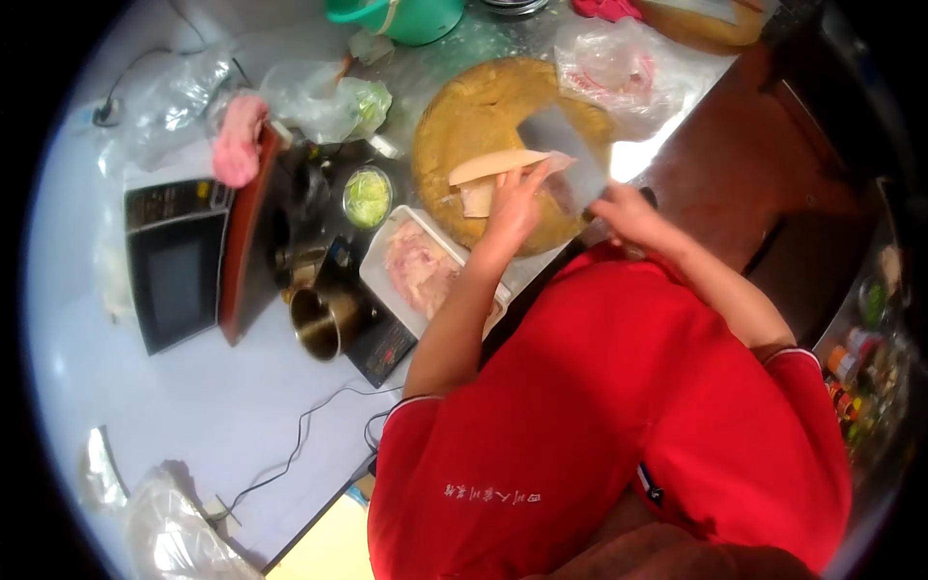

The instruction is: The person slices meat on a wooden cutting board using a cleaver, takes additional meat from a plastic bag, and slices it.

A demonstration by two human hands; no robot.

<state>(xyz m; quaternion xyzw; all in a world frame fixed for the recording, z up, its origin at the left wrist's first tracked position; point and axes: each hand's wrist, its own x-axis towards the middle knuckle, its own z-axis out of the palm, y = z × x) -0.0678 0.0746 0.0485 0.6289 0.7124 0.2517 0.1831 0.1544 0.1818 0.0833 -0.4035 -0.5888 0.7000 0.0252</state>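
On a round wooden chopping board (454,116) lies a long pale piece of raw meat (488,168), with a second pale piece (476,199) just below it. My left hand (517,208) presses down on the meat, its fingertips bent over the piece near its right end. A cleaver is gripped in my right hand (626,217) at the board's right edge. Its wide grey blade (570,159) lies over the board, beside the right end of the meat. The handle is mostly hidden in my fist.
A white tray (382,261) of raw meat stands left of the board, near a bowl of shredded green vegetable (367,198). Plastic bags (619,72) lie behind. A green bucket (420,19), a steel pot (319,324) and a microwave (179,266) stand farther out.
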